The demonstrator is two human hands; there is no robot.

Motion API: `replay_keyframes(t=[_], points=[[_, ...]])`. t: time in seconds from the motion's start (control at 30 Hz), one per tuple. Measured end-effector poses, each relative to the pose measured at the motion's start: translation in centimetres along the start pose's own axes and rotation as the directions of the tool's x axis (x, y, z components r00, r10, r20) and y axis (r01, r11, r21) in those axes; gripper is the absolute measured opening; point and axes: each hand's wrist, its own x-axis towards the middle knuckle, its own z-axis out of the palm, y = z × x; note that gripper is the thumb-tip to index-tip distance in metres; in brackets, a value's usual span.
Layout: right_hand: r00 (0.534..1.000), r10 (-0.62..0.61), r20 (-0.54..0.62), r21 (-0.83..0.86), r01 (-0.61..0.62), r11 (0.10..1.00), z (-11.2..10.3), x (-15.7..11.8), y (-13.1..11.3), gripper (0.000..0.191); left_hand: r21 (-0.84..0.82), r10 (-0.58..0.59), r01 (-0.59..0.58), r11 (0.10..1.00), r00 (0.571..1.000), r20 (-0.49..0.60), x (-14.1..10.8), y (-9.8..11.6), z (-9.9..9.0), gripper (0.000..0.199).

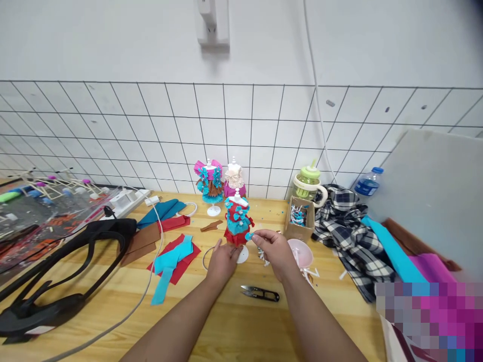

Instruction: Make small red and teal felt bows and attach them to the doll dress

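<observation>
A miniature dress form (238, 221) stands upright on a round white base, dressed in red with blue ruffles and small blue flowers. My left hand (222, 262) is closed around its lower part, just below the red skirt; some of the fingers are hidden. Between the thumb and fingertips of my right hand (277, 250) is a small blue fabric flower (249, 236), close to the right side of the skirt. Thread snips (261, 293) lie on the table below the hands. Behind stand a pink-and-blue dressed form (210, 183) and a cream-and-magenta one (234, 177).
Fabric strips (171, 261) in blue and red lie to the left, beside a black frame-like object (86, 241) and a cable. On the right are a cardboard box (300, 226) of small pieces, a pink dish (302, 251), a green-lidded cup (307, 181) and checked cloth (341, 211).
</observation>
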Motion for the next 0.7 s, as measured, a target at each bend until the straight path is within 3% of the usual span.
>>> replay_keyframes(t=[0.47,0.7], points=[[0.981,-0.114,-0.158,-0.043,0.108,0.993,0.74,-0.06,0.16,0.032,0.008,0.072,-0.073,0.997,0.997,0.020,-0.76,0.53,-0.14,0.034],[0.978,-0.138,-0.159,-0.080,0.127,0.989,0.42,0.27,0.43,0.035,0.014,0.076,-0.076,0.997,0.997,0.033,-0.82,0.81,-0.34,0.035]])
